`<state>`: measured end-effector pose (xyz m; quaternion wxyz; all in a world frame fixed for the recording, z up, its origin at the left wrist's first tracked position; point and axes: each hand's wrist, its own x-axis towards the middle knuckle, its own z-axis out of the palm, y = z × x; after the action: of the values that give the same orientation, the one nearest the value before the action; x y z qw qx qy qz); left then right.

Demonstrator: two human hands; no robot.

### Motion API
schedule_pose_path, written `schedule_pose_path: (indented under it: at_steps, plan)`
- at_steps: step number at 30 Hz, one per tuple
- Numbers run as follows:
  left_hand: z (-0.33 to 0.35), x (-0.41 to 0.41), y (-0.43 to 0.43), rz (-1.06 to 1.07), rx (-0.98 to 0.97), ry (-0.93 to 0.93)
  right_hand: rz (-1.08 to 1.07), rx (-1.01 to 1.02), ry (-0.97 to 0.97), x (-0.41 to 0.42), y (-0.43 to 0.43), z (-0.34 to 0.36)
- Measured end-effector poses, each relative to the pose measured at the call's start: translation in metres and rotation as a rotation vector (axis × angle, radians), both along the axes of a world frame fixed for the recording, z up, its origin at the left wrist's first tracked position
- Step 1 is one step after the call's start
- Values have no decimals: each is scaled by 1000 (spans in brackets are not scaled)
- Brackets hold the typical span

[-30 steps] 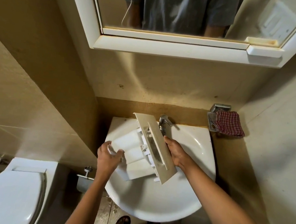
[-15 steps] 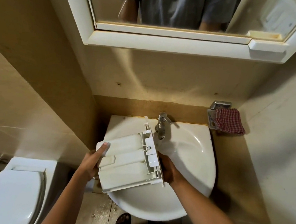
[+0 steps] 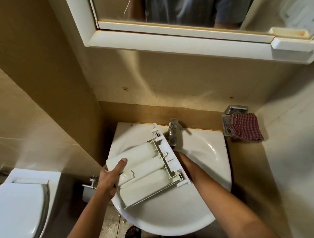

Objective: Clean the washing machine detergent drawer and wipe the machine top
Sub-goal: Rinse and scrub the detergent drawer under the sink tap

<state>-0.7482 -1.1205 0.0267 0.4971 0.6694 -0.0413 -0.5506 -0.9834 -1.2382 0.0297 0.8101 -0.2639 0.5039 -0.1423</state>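
A white washbasin [image 3: 181, 217] sits against the tiled wall, a chrome tap [image 3: 172, 131] standing on its back rim; the detergent drawer [image 3: 147, 171] is tilted over the bowl.

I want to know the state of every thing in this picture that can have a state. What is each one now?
detergent drawer: out of the machine, underside up, held over the sink.
left hand: grips the drawer's rear end, thumb on top.
right hand: at the drawer's front panel, fingers hidden.
tap: flow unclear.
toilet lid: down.
checked cloth: draped on the wall holder.
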Motion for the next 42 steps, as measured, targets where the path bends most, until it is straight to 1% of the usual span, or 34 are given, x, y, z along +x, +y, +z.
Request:
schedule_pose_path:
  at_steps: [2,6,12,14,15,18,20,24,25,27,28,30,32,34,37,40,42]
  plan:
    - [-3,-11,0,-26,-2,-2,-14,-66,53,-3,-7,2]
    - [-15,-23,4,-25,51,36,-41,-108,105,-6,-15,-2]
    - [-27,-32,5,48,105,144,42,-228,324,-1,-29,-8]
    - [-24,-38,2,81,137,100,72,-239,370,-1,-33,-10]
    - [-24,-40,2,54,156,44,82,-242,382,-2,-34,-11]
    - [-31,-43,0,-107,228,-178,69,-221,374,-1,-36,-7]
    - [-28,-44,-1,-218,243,-308,52,-208,367,0,-36,-4]
    - [-1,-49,-13,-402,263,-451,3,-202,378,3,-38,-7]
    - [9,-52,-16,-424,221,-453,2,-211,392,4,-37,-8]
    - [28,-60,-26,-415,77,-359,5,-258,442,7,-34,-9]
    - [37,-67,-35,-403,42,-326,13,-297,482,9,-31,-10]
    - [55,-79,-54,-450,50,-378,75,-407,593,11,-26,-10]
    - [63,-86,-71,-510,128,-451,143,-472,651,11,-18,-3]
    - [52,-84,-81,-520,142,-430,221,-466,656,11,-11,4]
    - [16,-75,-87,-519,102,-422,318,-377,628,11,-3,11]
    - [21,-72,-82,-543,97,-442,340,-365,628,24,-4,29]
    - [48,-76,-74,-533,54,-455,365,-385,683,35,-5,39]
